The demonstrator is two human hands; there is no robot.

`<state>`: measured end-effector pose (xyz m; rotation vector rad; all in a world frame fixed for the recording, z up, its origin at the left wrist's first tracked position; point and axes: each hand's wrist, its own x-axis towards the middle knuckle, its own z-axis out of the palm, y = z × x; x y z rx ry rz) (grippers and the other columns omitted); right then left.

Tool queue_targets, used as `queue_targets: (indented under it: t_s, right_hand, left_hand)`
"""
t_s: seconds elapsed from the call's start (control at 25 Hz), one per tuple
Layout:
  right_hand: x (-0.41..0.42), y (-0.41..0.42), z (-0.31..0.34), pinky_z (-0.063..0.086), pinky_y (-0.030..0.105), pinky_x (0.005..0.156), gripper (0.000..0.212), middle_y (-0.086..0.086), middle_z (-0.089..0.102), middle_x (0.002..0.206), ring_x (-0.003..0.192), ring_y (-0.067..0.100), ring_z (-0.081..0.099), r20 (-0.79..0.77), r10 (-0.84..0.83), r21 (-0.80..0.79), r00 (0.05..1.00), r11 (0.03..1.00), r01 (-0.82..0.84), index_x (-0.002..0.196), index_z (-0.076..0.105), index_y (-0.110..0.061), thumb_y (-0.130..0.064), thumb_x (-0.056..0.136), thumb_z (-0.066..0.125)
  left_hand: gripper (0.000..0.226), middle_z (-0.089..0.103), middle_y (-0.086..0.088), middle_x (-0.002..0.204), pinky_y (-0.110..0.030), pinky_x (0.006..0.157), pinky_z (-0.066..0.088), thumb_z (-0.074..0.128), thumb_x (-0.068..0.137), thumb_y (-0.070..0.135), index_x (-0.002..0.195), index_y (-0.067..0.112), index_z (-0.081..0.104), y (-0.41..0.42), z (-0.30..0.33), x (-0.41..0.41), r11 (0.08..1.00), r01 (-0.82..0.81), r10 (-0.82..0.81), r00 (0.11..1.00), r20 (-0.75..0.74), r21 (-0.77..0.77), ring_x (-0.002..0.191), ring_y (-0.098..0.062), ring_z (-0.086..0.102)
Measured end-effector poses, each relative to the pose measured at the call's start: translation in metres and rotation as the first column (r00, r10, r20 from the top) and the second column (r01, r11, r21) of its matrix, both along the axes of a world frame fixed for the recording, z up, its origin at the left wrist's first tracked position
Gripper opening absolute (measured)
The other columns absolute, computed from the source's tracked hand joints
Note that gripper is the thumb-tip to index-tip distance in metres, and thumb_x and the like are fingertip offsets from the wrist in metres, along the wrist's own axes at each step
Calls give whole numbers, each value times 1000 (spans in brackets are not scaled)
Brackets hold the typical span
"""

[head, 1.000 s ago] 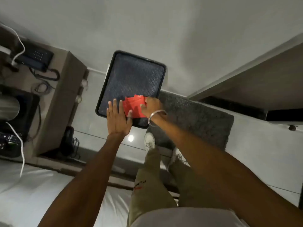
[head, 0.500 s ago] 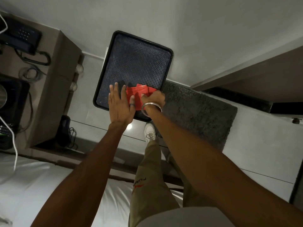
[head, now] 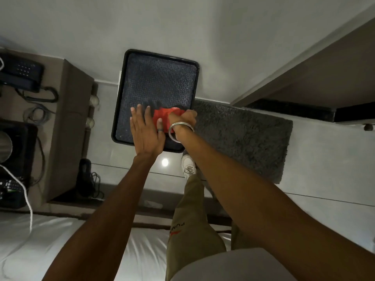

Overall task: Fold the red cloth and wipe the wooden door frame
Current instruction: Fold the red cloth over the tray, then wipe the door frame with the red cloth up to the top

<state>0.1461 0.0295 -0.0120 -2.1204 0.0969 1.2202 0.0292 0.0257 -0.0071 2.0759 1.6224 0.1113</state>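
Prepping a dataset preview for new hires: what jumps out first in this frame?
The red cloth stands out at centre, the only bright colour, bunched under the right hand on a dark textured tray. The left hand lies flat and open beside it, thumb on the cloth's edge. A silver bangle glints on the right wrist, and a grey shaggy rug fills the floor to the right of the tray.

Cloth (head: 164, 118) on tray (head: 158, 80), between hands; rug (head: 239, 136) right of tray, cabinet (head: 67, 126) left.
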Motion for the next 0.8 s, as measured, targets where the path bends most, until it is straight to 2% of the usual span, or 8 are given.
queue_targets:
  t_s: [0.12,0.2,0.32,0.48,0.6,0.68,0.72,0.8]
  right_hand:
    - [38,-11,42,55,31,91,46,5,71,116,111,28,69,183,-32,166,983,986,1,129,65,-14,-14,83,72]
    - [88,-29,94,61,41,93,26,4,76,99,95,24,73,263,-198,344,944,934,100,104,75,-15,-6,80,74]
    - [163,-61,178,63,46,92,24,-3,74,87,86,20,72,268,-470,493,841,817,299,81,68,-26,-5,76,78]
    - [239,-120,280,62,32,77,32,-13,68,94,87,14,68,352,-748,736,563,593,327,88,61,-37,-11,78,77]
    - [281,-148,354,61,27,75,38,-12,65,100,87,4,64,337,-885,919,320,383,93,93,56,-41,-13,78,76]
    - [309,-145,398,58,25,71,38,-4,60,103,84,8,62,309,-938,946,154,287,-148,97,55,-31,-8,76,75]
    - [321,-135,417,55,24,70,37,-2,57,105,84,12,60,337,-937,920,90,308,-240,100,55,-25,-5,76,75]
    - [344,-112,445,56,28,76,35,-1,52,113,93,15,59,494,-869,808,29,446,-384,108,59,-14,-7,79,78]
  left_hand:
    - [61,20,-19,173,-50,134,6,40,109,35,161,4,28,20,44,28,985,71,-94,986,141,155,163,-37,6]
    - [61,24,-21,171,-50,133,9,43,108,31,160,1,31,41,94,68,926,192,-267,942,203,326,162,-39,10]
    - [63,25,-23,170,-55,132,12,46,106,31,159,-1,33,66,175,148,791,297,-459,866,198,534,161,-42,12]
    - [66,26,-21,171,-55,132,6,40,106,39,160,4,31,57,277,248,535,324,-642,756,126,780,161,-41,15]
    - [66,26,-19,171,-57,132,7,36,105,44,160,7,32,37,344,299,395,266,-710,696,108,879,161,-40,15]
    - [66,27,-18,171,-55,133,5,44,104,41,159,7,35,23,388,328,318,223,-737,670,93,921,162,-38,13]
    - [66,26,-17,172,-52,133,2,47,103,40,159,8,36,18,408,340,285,215,-744,664,74,934,162,-37,12]
    - [66,24,-16,172,-48,133,-3,48,103,42,160,11,35,9,450,365,199,201,-745,667,15,959,163,-35,9]
